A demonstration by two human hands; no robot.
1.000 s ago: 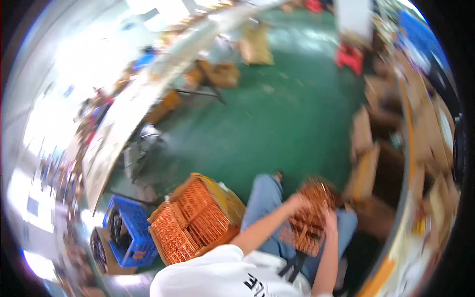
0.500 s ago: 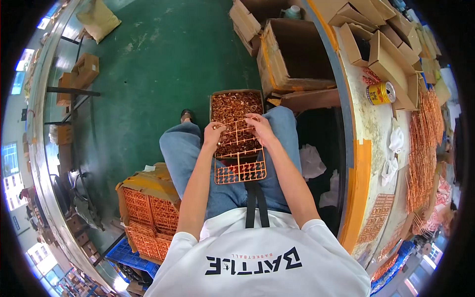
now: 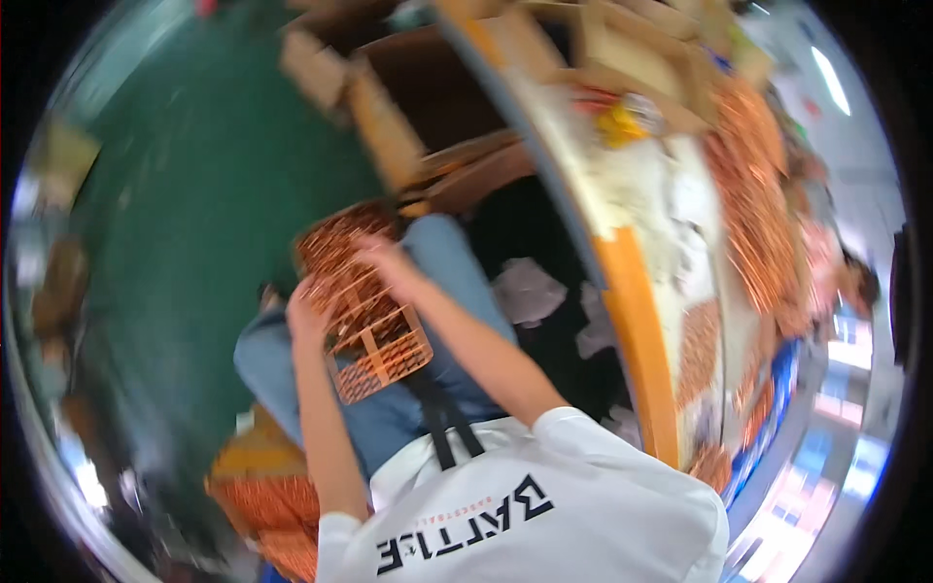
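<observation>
A copper-coloured plastic lattice frame lies over my lap, its near end a denser grid. My left hand is closed at the frame's left side. Farther along, my right hand grips its far right part; motion smears the fingers of both hands. Under and beyond the hands, between my knees, stands a carton of loose copper-coloured ring-like pieces. Whether my fingers also hold a loose piece is too blurred to tell.
On my right runs a worktable with an orange-taped edge, a yellow can and heaped copper-coloured strands. A large open carton stands ahead. At my left is a carton of lattice frames. Another person is at far right.
The whole view has swung, so the scene sits tilted and farther left, and it is blurred. Both hands stay at the lattice frame, which is now slanted in the picture.
</observation>
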